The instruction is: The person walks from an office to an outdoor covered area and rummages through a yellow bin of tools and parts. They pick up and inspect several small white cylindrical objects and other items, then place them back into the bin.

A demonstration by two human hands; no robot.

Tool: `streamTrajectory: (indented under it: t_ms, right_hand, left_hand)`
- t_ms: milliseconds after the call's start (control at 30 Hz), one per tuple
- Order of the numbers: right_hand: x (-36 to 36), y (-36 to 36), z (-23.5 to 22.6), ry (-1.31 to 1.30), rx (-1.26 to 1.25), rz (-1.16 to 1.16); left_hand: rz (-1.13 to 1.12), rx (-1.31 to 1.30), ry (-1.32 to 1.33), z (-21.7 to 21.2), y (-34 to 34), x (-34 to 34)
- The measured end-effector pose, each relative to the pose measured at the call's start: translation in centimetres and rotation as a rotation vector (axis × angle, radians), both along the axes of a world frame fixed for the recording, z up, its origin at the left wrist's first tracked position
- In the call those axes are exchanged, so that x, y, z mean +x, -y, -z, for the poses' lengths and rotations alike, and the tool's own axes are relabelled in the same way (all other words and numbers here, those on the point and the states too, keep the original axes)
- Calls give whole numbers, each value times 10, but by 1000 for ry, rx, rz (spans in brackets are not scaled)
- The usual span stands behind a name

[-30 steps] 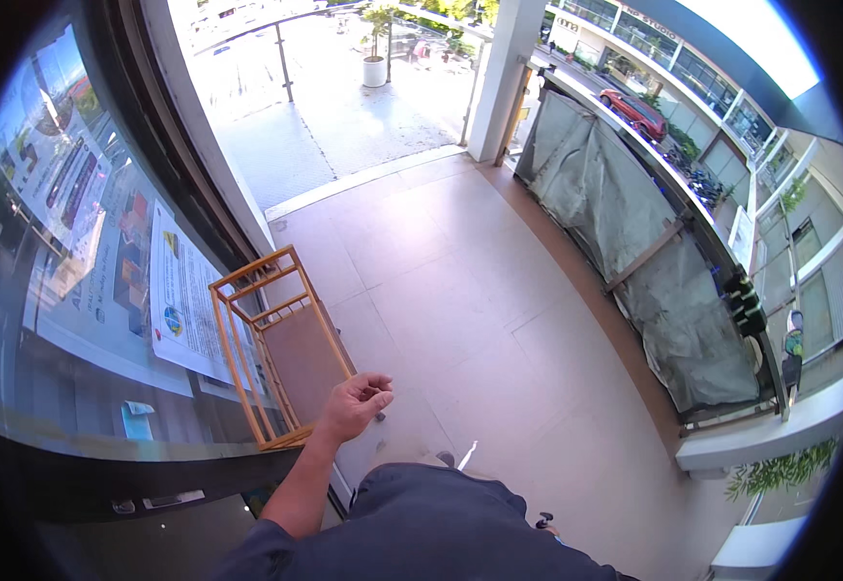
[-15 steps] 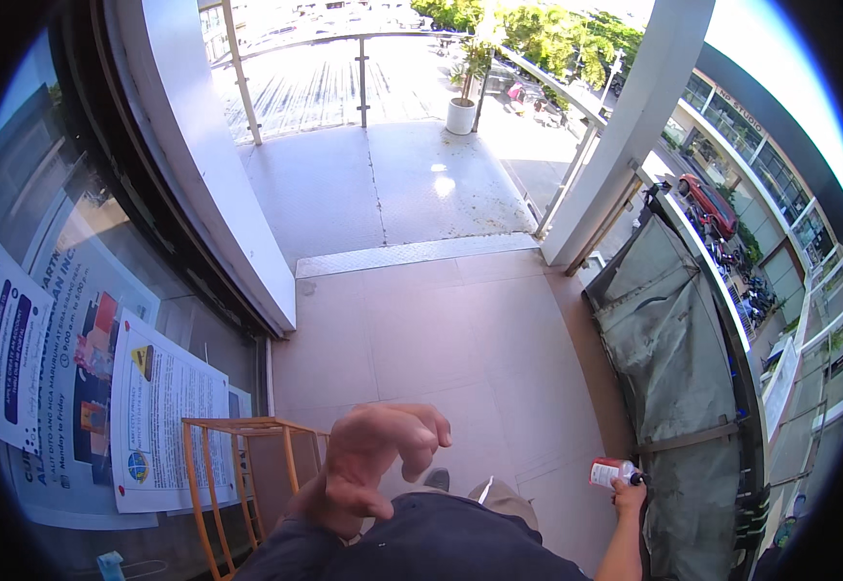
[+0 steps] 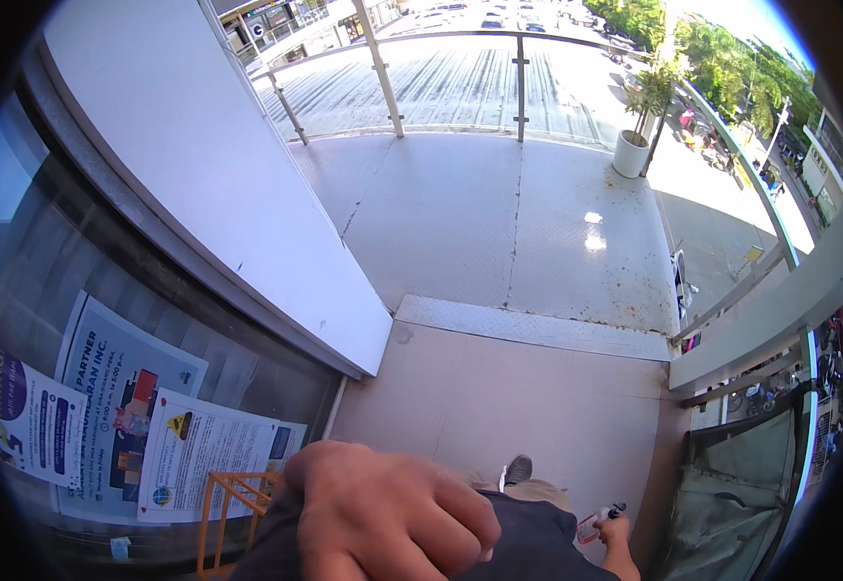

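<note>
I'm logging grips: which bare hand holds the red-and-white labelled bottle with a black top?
The bare right hand, at lower right, holds the bottle; the left hand, larger in view, is curled with no bottle visible.

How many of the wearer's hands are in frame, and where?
2: the left hand at lower centre, in front of the dark shirt, its palm hidden; the right hand at lower right, gripping a bottle.

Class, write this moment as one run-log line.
Left hand: curled, palm hidden | Right hand: holding black-topped bottle | Ahead, beyond threshold strip: potted plant
</note>
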State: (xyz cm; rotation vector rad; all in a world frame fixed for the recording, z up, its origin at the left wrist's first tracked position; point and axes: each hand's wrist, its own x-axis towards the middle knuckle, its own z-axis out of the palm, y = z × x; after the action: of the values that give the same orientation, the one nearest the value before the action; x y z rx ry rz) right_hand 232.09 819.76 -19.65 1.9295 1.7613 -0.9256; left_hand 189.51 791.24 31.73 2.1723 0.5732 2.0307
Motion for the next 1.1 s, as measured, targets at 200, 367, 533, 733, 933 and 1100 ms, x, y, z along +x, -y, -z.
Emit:
streamTrajectory:
  t_ms: [200, 367, 533, 733, 933, 1100]
  right_hand:
    - [-336, -256, -35, -387, 306, -174]
    - [-538, -337, -53, -960, 338, -232]
    - [-630, -315, -35, -656, 143, -147]
    - [-792, -279, 7, -119, -22, -466]
    - [-1081, -303, 54, -24, -38, -847]
    - [-1359, -346, 33, -72, 78, -948]
  left_hand:
    - [-224, -55, 106, -3, -57, -131]
    - [-42, -170, -179, 13, -75, -320]
    - [-325, -268, 244, 42, -97, -479]
    - [-823, -1016, 610, 199, -101, -692]
    - [-1231, -1863, 876, 492, -50, -779]
    - [-813, -2421, 1481, 575, 23, -696]
